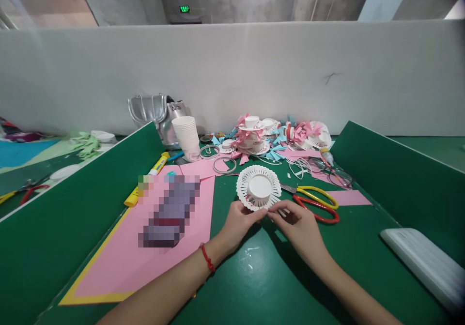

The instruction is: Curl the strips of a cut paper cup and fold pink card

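Note:
A white paper cup [258, 188], upside down with its wall cut into strips and fanned out flat, rests on the green table [254, 276]. My left hand [238, 222] pinches the near left edge of the fanned strips. My right hand [298, 223] pinches a strip at the near right edge. Both hands have fingers closed on the strips. A red cord circles my left wrist.
Scissors [316, 203] with red and yellow handles lie just right of the cup. A pink sheet [145, 252] lies at left with a glue stick [147, 179]. A stack of white cups [186, 136], finished decorated cups [261, 136], a silver bag [156, 112] stand behind. A white object [425, 262] lies at right.

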Demonstrator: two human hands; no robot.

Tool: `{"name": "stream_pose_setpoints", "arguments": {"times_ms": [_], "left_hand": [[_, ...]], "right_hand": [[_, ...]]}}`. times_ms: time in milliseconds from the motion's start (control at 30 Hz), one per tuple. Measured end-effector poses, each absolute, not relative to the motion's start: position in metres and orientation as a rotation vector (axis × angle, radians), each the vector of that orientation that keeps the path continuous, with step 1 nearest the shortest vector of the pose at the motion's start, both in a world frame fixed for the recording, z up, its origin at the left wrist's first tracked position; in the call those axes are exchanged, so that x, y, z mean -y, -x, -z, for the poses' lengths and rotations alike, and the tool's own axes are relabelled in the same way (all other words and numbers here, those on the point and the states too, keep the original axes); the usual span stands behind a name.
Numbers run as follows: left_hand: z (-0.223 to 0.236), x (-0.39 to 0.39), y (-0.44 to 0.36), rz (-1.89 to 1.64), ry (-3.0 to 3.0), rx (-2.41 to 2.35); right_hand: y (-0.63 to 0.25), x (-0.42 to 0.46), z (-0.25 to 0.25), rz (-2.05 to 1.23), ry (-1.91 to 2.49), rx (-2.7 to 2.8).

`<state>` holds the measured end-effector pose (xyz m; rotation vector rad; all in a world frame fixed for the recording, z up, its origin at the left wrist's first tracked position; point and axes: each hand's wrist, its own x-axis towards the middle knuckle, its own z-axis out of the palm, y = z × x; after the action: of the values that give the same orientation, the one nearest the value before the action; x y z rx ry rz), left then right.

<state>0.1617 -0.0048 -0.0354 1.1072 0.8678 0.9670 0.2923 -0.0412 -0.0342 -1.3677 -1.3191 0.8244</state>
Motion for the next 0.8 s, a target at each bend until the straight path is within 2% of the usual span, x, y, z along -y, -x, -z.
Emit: {"name": "stream_pose_setpoints", "arguments": {"times_ms": [467, 800], "left_hand": [[0.042, 0.002, -0.163, -1.014, -1.022, -0.866], [0.049, -0.001, -0.164, -1.065, -0.953, -0.849]], "right_hand": [[-0.289, 0.043, 0.037, -0.808, 1.322, 1.424], [-0.296, 0.046, 0.04, 0.007, 1.273, 1.833]]}}
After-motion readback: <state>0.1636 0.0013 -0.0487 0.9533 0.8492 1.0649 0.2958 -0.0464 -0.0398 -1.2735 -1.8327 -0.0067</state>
